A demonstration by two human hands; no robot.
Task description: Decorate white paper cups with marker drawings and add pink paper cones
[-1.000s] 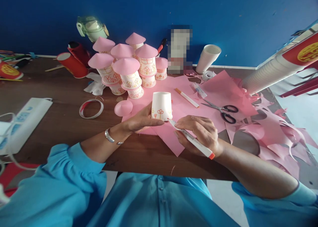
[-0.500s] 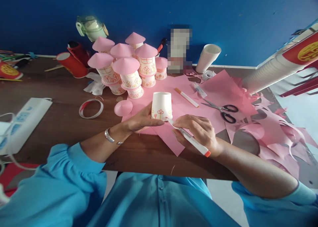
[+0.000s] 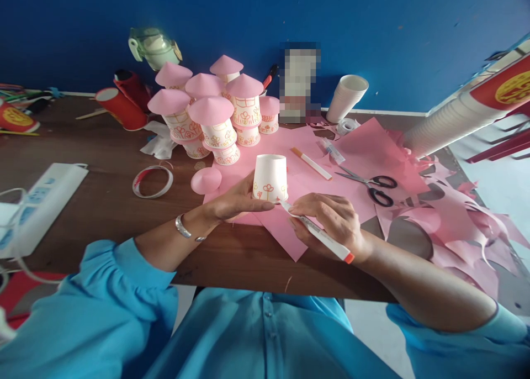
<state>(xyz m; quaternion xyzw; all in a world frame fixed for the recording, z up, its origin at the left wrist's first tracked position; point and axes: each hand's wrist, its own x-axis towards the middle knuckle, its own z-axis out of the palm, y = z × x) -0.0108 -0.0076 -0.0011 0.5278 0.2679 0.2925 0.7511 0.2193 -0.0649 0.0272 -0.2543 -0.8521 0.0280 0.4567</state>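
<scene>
My right hand (image 3: 333, 214) pinches the marker (image 3: 328, 240), slanting up leftward to the lower edge of the cup (image 3: 270, 173) my left hand (image 3: 235, 199) grips.

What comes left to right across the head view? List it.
White plastic power strip, white round tape roll, round pink paper piece, white paper cup with drawn flowers, loose white marker with orange ends, black-handled metal scissors, long stack of white paper cups
</scene>
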